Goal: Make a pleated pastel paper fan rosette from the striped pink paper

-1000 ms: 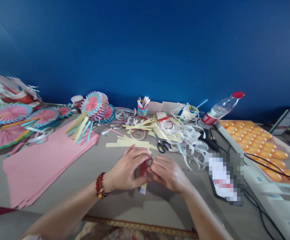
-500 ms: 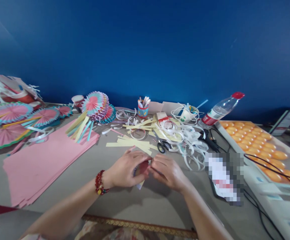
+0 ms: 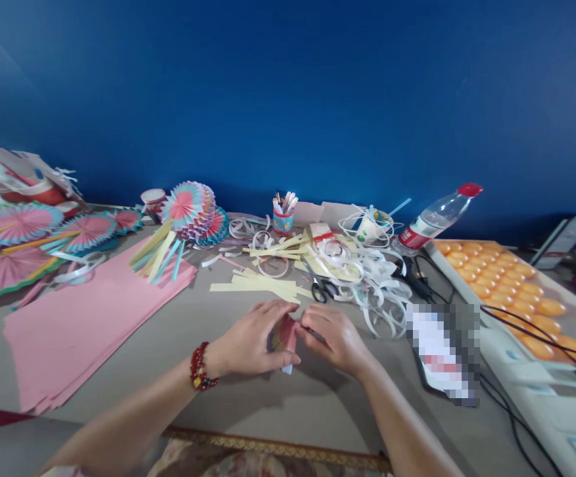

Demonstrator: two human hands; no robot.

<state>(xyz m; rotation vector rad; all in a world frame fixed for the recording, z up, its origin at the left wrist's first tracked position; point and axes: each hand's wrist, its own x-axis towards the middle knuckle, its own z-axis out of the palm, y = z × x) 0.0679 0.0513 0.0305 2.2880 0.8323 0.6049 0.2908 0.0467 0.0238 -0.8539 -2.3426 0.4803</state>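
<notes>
Here, left fingers [image 3: 274, 310]: pleated paper [image 3: 288, 334] is clasped
Right fingers [image 3: 317, 321]: its pink edge is pinched
Scissors [image 3: 320, 286]: seen beyond both

one bottle [image 3: 429, 225], one pen cup [image 3: 283, 222]

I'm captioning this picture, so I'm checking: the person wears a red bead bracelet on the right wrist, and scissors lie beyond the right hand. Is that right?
Not quite: the head view shows the red bead bracelet on the wrist of the left hand, not of the right hand. The rest holds: the scissors lie beyond the right hand.
</notes>
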